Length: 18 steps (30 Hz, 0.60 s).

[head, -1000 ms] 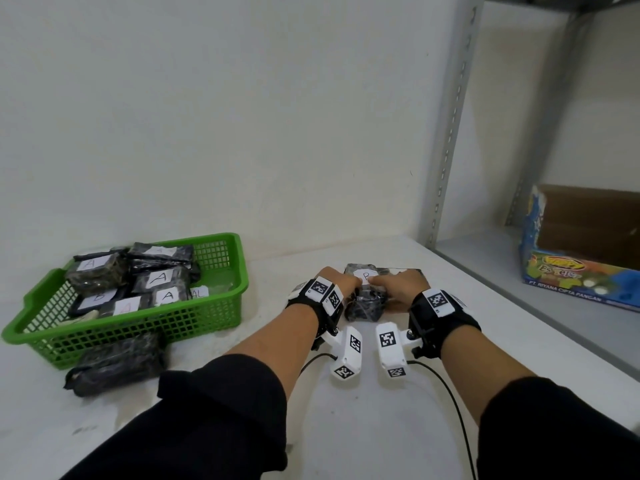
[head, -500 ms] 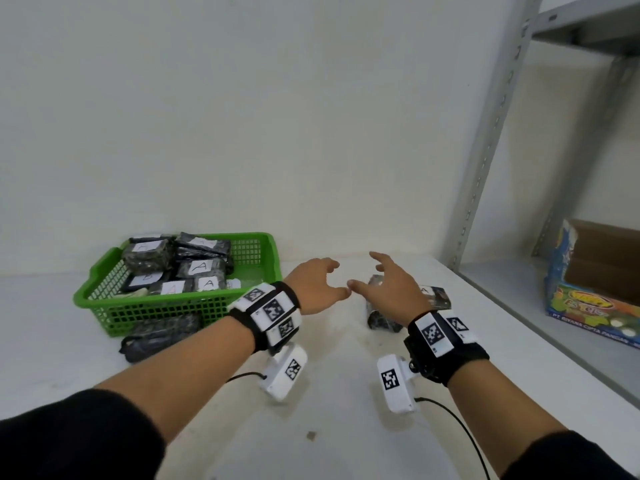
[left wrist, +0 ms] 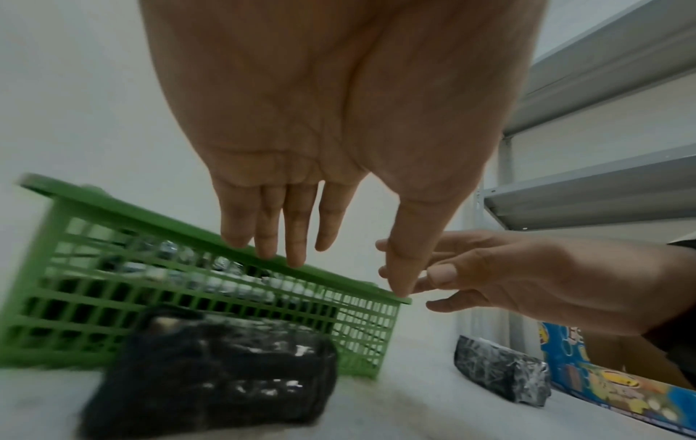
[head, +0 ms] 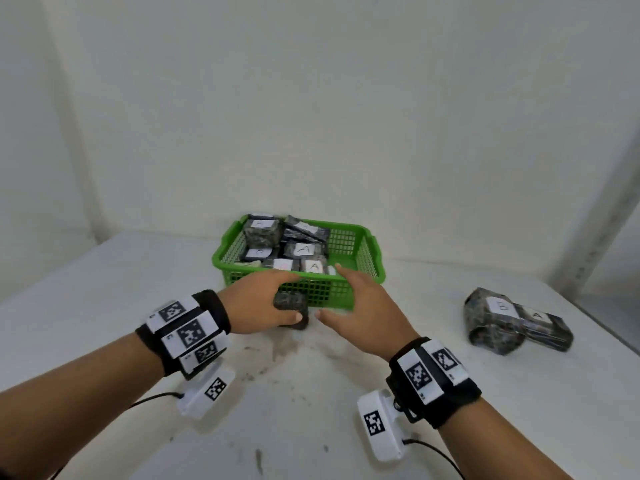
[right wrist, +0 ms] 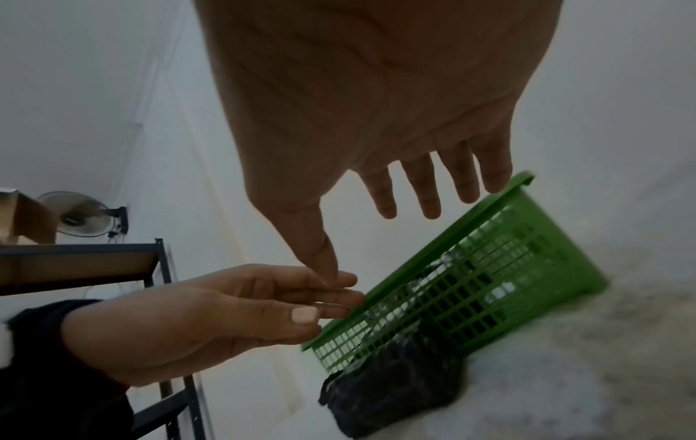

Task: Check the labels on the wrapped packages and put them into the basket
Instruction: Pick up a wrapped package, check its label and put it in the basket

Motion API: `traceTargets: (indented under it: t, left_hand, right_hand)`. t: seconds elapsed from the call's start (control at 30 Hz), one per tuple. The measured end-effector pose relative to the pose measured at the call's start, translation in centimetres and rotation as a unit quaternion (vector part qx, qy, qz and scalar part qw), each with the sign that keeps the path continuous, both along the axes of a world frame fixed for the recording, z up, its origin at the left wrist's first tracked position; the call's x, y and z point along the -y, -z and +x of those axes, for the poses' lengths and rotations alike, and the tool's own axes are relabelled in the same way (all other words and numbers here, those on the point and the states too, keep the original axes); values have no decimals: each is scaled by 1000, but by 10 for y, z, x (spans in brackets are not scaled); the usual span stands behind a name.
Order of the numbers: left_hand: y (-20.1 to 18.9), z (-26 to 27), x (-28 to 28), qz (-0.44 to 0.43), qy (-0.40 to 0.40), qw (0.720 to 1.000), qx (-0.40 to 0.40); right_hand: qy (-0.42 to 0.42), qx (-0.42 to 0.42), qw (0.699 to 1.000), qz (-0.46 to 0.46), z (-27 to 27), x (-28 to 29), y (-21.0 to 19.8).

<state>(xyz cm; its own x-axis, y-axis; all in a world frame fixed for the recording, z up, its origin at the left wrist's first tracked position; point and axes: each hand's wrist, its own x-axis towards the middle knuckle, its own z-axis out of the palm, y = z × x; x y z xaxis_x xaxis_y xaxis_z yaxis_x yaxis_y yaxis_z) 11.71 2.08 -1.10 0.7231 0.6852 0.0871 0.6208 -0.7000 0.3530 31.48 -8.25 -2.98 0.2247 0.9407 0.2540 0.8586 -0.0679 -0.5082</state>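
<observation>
Now, with your left hand (head: 263, 299) and right hand (head: 363, 306) spread and holding nothing, grip that package (head: 291, 304) beside the basket (head: 375, 258) from both ends.

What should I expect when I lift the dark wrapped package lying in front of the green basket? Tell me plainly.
The dark wrapped package looks blocky with flat faces, so it probably won't roll. Its shiny, crinkled film wrap, clearer in the left wrist view, may be a little slippery. It lies close against the green basket, so there is likely little finger room on that side.
</observation>
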Motion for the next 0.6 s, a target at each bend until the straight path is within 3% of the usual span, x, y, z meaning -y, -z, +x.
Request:
traceTargets:
  t: [0.27, 0.4, 0.6]
  left_hand:
    - [11, -30, -23, 5, -30, 994, -104]
    - [17, -25, -31, -5, -41, 989, -139]
    - [27, -17, -41, 5, -59, 990, -130]
  right_hand:
    - [-14, 88, 990, -106, -45, -31, 12]
    - [-22, 92, 984, -149, -50, -43, 14]
    - [-12, 58, 986, -154, -48, -57, 20]
